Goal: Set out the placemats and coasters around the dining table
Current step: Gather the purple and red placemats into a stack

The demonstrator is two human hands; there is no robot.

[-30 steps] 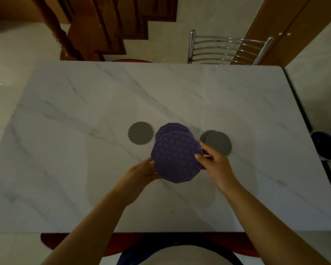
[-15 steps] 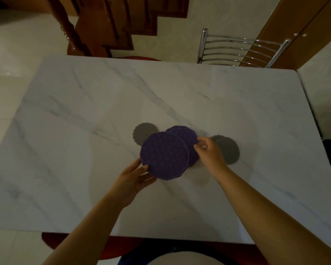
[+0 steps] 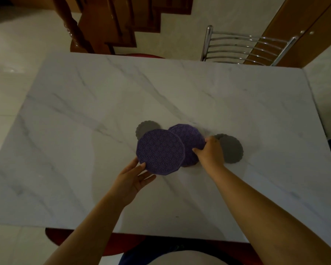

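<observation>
- Partly hidden, the left coaster (image 3: 144, 127), grey and scalloped, shows only its far half behind the front placemat (image 3: 161, 152).
- This purple patterned mat also overlaps the rear placemat (image 3: 191, 138); both lie mid-table (image 3: 84, 131).
- The left hand (image 3: 131, 180) pinches the front placemat's near edge, thumb on top, fingers spread underneath.
- The right hand (image 3: 210, 152) grips the rear placemat's right edge with curled fingers, covering part of the right coaster (image 3: 231, 150) beside it.
- A metal chair (image 3: 243, 48) stands beyond the far edge.
- A second ago the mats were nearly stacked; the front one has since moved left.
</observation>
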